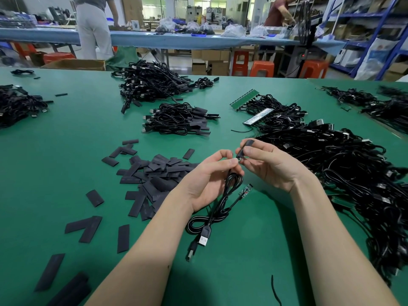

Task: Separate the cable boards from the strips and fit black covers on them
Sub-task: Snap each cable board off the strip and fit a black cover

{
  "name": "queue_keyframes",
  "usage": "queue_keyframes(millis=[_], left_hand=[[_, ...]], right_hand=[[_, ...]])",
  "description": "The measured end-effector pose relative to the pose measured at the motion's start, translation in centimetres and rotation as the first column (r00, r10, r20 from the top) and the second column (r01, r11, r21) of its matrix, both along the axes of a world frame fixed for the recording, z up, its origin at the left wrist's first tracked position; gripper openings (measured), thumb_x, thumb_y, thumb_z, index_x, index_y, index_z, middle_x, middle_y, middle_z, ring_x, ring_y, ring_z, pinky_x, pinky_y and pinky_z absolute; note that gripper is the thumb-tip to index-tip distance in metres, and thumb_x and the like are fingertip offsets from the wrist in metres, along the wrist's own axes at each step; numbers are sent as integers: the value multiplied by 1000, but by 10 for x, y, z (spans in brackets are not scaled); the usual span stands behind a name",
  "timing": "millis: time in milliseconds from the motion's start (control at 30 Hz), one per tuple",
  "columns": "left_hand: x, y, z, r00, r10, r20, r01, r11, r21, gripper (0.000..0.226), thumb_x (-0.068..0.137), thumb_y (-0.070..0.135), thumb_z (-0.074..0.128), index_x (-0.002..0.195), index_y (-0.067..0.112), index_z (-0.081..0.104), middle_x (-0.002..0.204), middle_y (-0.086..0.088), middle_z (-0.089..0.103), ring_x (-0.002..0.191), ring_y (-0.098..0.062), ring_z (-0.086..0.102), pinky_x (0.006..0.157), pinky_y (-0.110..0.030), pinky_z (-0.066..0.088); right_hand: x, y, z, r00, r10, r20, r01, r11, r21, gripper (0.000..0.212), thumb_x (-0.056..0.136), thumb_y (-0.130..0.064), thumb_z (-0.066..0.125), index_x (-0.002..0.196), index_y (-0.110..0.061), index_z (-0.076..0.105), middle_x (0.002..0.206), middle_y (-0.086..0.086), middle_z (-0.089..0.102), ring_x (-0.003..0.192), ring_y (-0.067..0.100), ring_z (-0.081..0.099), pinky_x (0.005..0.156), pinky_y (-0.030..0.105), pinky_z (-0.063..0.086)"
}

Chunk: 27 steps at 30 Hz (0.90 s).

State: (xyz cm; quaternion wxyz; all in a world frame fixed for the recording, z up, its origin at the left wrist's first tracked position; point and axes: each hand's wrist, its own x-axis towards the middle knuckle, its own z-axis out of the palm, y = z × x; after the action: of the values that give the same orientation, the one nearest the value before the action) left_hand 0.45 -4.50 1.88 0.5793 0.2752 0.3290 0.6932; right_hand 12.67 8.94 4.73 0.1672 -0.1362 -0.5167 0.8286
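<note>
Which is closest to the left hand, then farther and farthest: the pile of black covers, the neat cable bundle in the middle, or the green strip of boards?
From the left hand:
1. Pile of black covers, beside it, leftward.
2. Neat cable bundle, beyond, mid-table.
3. Green strip of boards, farthest, up right.

Covers (152,175) left, cable heap (344,168) right

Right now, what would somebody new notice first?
Probably the two hands in the middle: the right hand slides a black cover onto a cable the left hand pinches. Next, the heap of black covers left of them, and the cable pile on the right.
</note>
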Motion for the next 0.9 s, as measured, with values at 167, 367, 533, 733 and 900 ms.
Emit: queue_keyframes(millis=[167,367,533,733,900], left_hand=[[1,0,4,995,15,95,-13,1000,-28,10,86,9,61,95,11,58,74,-3,58,68,-15,58,76,-27,51],[3,2,4,993,54,108,-45,996,-79,14,77,14,59,87,11,69,68,-2,50,60,-15,53,65,-26,53],[0,2,2,988,39,151,-26,996,-87,17,75,15,59,79,13,75,66,0,48,60,-13,51,64,-25,51],[0,2,1,988,45,146,-31,995,-97,16,75,13,57,84,11,71,65,0,47,58,-13,48,64,-25,50],[-1,1,2,985,54,163,-41,996,-83,16,75,10,55,77,9,71,66,-4,49,58,-15,50,65,-25,50]], right_hand=[[-6,-4,-3,999,-42,-20,43,998,40,13,78,-7,67,91,-10,71,85,5,75,73,11,72,69,15,56],[-9,-9,-7,999,-49,-25,50,996,72,9,78,-10,72,83,-16,76,88,7,76,75,11,72,71,16,56],[-12,-11,-8,999,-45,-17,46,995,89,9,79,-12,76,85,-19,78,95,10,77,78,12,73,72,16,57],[-14,-14,-8,998,-67,2,67,991,120,10,76,-12,76,81,-20,79,92,9,78,79,12,74,70,15,56],[-15,-14,-9,998,-66,22,63,990,130,10,74,-11,78,81,-18,80,90,9,76,73,13,73,70,14,56]])
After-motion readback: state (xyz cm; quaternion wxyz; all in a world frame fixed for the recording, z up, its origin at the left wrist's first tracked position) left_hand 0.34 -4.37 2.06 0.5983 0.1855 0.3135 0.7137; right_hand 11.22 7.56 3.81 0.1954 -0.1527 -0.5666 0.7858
